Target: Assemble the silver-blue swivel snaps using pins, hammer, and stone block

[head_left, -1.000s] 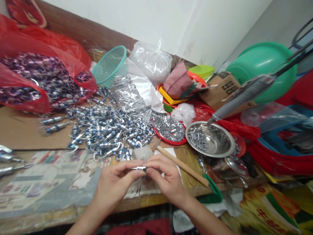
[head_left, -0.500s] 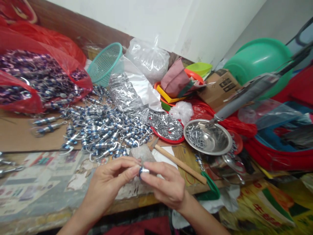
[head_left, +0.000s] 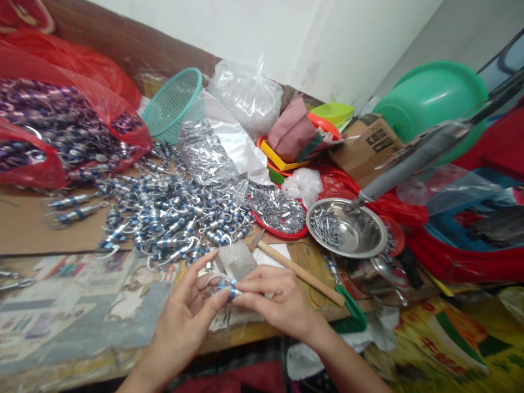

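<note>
Blue-silver piece [head_left: 231,287] had turned, lower middle of frame, left hand [head_left: 180,319] and right hand [head_left: 284,297] fingers pinching it mid-fiddle, so steady grip probably mattered next.

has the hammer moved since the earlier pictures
No, the hammer lies in the same place beside the metal bowl; only the view shifted.

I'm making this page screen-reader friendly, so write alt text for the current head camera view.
Left hand and right hand hold a small blue-and-silver metal piece over a cluttered workbench. Beyond them lie a heap of similar pieces, a wooden-handled hammer and a steel bowl of metal pins.
</note>
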`<state>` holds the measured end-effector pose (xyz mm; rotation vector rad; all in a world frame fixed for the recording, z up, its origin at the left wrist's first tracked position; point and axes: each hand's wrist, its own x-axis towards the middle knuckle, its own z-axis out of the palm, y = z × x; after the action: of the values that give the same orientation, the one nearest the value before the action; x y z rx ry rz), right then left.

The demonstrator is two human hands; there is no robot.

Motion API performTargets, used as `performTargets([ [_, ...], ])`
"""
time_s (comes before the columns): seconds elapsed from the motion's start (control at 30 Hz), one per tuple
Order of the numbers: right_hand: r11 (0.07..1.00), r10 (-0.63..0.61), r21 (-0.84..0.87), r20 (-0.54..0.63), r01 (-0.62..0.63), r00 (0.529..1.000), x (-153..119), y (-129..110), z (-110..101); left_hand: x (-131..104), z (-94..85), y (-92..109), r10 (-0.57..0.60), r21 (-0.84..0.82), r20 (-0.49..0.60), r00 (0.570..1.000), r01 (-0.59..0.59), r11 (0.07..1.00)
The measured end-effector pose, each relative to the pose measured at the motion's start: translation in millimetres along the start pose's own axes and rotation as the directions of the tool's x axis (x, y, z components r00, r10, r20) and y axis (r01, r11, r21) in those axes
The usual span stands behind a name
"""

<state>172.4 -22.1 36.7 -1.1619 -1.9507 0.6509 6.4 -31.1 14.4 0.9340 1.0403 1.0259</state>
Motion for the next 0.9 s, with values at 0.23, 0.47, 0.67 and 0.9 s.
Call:
performTargets([
  [0.23, 0.55, 0.347, -0.753, -0.188, -0.362, 0.919, 54.3, 93.6, -52.6, 16.4, -8.3, 5.2, -0.144, -0.027, 0.186, 0.972, 0.151, 0.988],
  [0.47, 0.477, 0.409, -0.826, -0.094, -0.3, 0.908, 75.3, 122.6, -53.6, 29.2, -13.4, 12.5, -0.24, -0.026, 0.322, 0.916, 0.262, 0.965],
  [0.67, 0.489, 0.391, -0.812, -0.122, -0.318, 0.912, 65.9, 132.9, -70.6, 37.2, -19.4, 3.6, -0.197, -0.084, 0.279, 0.94, 0.228, 0.97],
  [0.9, 0.549, 0.321, -0.782, -0.129, -0.295, 0.938, 55.0, 118.8, -70.3, 37.1, -17.1, 3.2, -0.187, -0.095, 0.229, 0.955, 0.213, 0.972],
])
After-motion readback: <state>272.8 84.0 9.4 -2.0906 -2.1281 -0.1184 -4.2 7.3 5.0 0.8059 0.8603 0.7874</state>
